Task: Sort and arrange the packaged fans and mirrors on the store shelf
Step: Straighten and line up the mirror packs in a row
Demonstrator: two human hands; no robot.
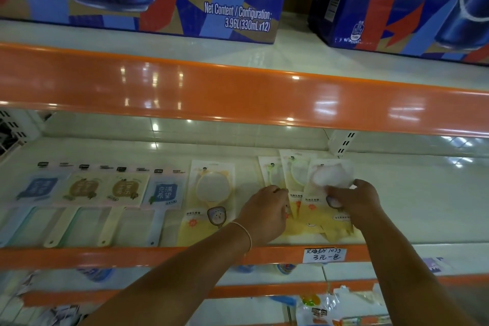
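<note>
White shelf [397, 193]: both hands, left [264, 210] and right [354, 201], pinch overlapping mirror packs [315, 193] under curled fingers.

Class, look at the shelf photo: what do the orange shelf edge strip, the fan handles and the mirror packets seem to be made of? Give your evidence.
Glossy orange shelf edge strip: probably painted metal or plastic, since it mirrors ceiling lights.
Cream flat fan handles: apparently moulded plastic, smooth, with a hanging hole.
Yellow mirror packets: clear plastic film over printed card, judging by the sheen.
</note>
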